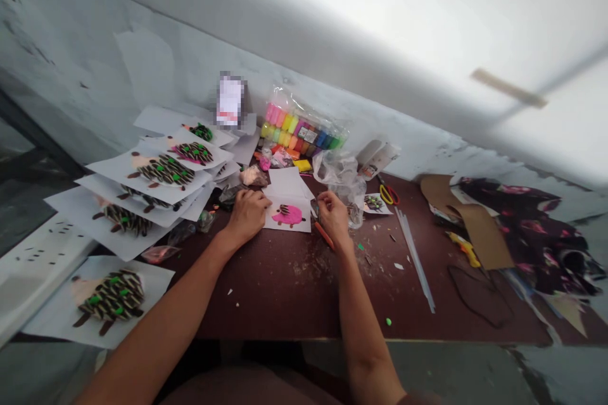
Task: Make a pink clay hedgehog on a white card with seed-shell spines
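Observation:
A white card (304, 223) lies on the dark red table, bearing a pink hedgehog shape (293, 215) with a few dark spikes at its upper left. My left hand (249, 210) rests at the card's left edge, fingers bent and close together; whatever is under them is hidden. Right of the card, my right hand (332, 214) is pinched, but what its fingertips hold is too small to name. Orange-handled pliers (325, 236) lie beside that hand. Behind it sits a clear plastic bag (338, 171).
Finished hedgehog cards (166, 171) are stacked at the left, another (111, 297) nearer. Clay packs (304, 130) and a phone (230, 100) stand by the wall. Rightward are scissors (389, 192), glue sticks (415, 259), a yellow glue gun (464, 249) and dark floral cloth (527, 234).

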Demonstrator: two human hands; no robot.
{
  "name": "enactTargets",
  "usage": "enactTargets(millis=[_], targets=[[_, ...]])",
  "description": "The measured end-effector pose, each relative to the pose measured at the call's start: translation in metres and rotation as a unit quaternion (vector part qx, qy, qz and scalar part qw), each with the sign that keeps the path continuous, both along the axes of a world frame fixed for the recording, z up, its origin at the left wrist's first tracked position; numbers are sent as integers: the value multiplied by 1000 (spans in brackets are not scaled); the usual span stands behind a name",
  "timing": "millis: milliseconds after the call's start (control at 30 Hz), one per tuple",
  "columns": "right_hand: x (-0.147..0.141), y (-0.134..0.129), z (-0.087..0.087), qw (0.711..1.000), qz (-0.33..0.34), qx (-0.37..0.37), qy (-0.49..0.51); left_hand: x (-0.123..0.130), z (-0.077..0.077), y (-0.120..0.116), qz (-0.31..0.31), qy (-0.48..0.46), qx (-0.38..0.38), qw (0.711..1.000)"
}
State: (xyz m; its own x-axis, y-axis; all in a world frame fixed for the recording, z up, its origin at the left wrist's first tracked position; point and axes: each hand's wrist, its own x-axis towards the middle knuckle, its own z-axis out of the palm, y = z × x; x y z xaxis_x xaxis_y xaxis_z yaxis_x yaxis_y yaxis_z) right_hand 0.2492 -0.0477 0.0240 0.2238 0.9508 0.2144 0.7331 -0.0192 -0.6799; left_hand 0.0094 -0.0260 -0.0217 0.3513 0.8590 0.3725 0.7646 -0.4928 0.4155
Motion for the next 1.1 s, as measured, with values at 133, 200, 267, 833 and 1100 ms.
enactTargets(millis=[133, 200, 267, 833, 1100], targets=[[-15, -5, -4, 985, 43, -18, 165, 0, 6, -2, -5, -23, 10, 1000], [-25, -8, -4, 969, 61, -56, 234, 1, 12, -4, -17, -55, 30, 998], [-36, -12, -5, 948, 76, -82, 298, 2, 16, -7, -41, -86, 48, 994], [-57, -31, -12, 991, 108, 43, 69, 4, 11, -4, -125, -72, 36, 989], [-59, -37, -20, 991, 102, 33, -75, -1, 10, -2, -52, -23, 12, 998]])
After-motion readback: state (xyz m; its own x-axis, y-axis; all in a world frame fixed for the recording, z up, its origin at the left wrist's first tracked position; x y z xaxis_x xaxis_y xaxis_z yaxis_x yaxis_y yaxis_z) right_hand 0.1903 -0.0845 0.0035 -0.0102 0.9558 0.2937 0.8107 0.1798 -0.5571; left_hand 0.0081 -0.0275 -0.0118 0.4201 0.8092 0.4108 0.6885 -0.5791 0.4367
